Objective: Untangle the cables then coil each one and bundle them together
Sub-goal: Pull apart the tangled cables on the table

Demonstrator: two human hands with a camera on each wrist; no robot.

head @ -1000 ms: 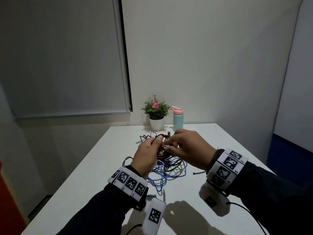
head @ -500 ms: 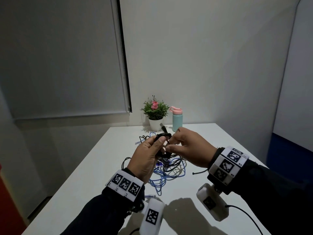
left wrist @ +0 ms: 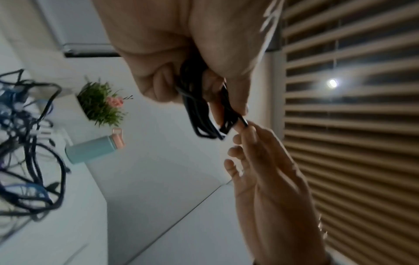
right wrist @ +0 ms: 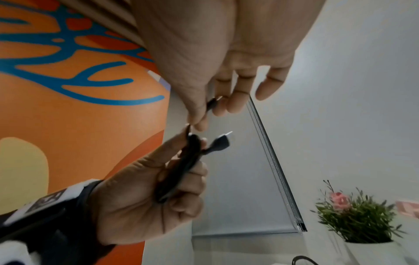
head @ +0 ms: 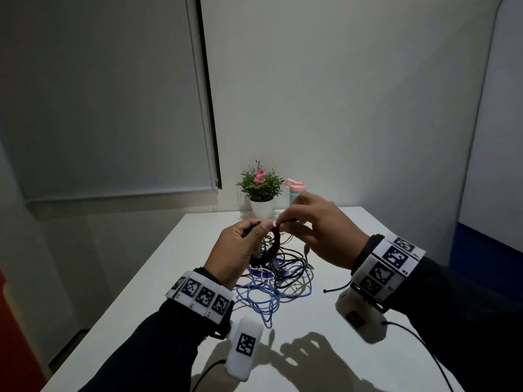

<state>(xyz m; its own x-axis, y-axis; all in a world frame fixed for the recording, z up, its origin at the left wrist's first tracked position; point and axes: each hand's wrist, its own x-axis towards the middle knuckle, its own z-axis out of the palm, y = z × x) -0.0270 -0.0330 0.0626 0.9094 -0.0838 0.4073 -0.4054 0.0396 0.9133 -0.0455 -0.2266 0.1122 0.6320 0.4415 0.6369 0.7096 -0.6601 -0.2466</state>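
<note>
The left hand [head: 240,250] is gripping a small coil of thin black cable [head: 271,247], fingers and thumb curled round its loops, holding it raised above the white surface [head: 141,292]. The right hand [head: 319,230] is pinching the free end of that same cable between thumb and forefinger just beside the coil, its other fingers hanging loosely spread. A black plug is sticking out of the coil in the right wrist view. Beneath both hands a tangle of blue and black cables [head: 280,287] is lying on the surface. A small potted green plant with pink flowers [head: 261,190] and a teal bottle with a pink lid [head: 294,190] are standing at the far edge.
</note>
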